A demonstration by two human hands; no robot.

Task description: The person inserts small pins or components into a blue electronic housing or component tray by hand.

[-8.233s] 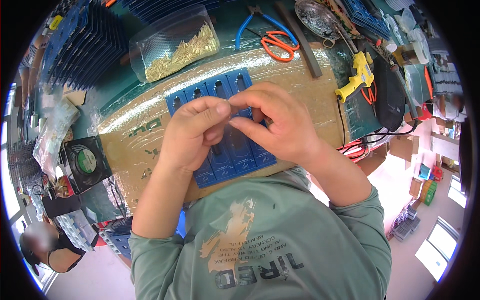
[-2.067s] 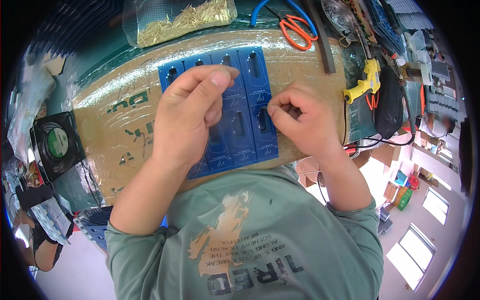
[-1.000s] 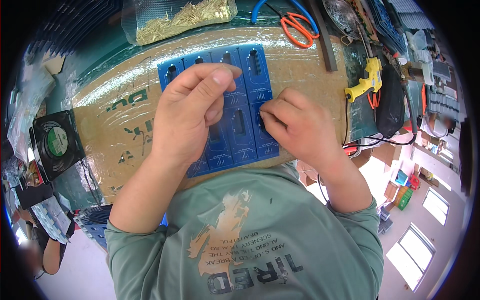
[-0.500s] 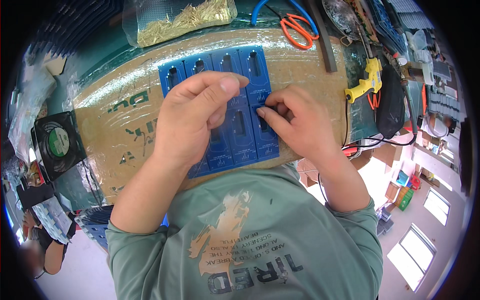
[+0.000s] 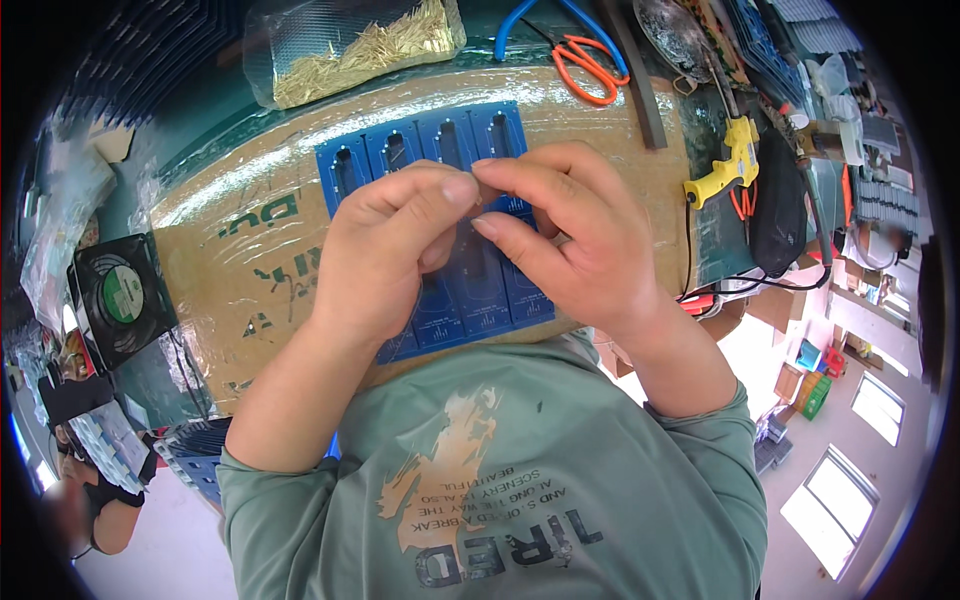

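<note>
A panel of blue circuit boards [image 5: 437,325] with long oval cut-outs lies on the brown cardboard in front of me. Above its middle, my left hand [image 5: 365,250] is closed, thumb tip pressed to the index finger; whatever sits in that pinch is too small to make out. Facing it from the right, my right hand [image 5: 595,235] has its thumb and index finger apart, the index tip close to the left fingertips. Nothing shows clearly between the right fingers. Both hands cover the panel's centre.
Beyond the panel stands a clear plastic tray [image 5: 262,60] with thin gold-coloured pins [image 5: 385,48]. Orange-handled scissors [image 5: 590,75], blue-handled pliers [image 5: 512,22] and a dark bar [image 5: 646,100] lie far right. A yellow soldering gun [image 5: 728,162] is rightward; a black fan [image 5: 118,295] stands left.
My right hand has left the panel's right side, moving up and left to my left fingertips, its thumb and index finger spreading. My left hand has stayed nearly in place, still pinched.
</note>
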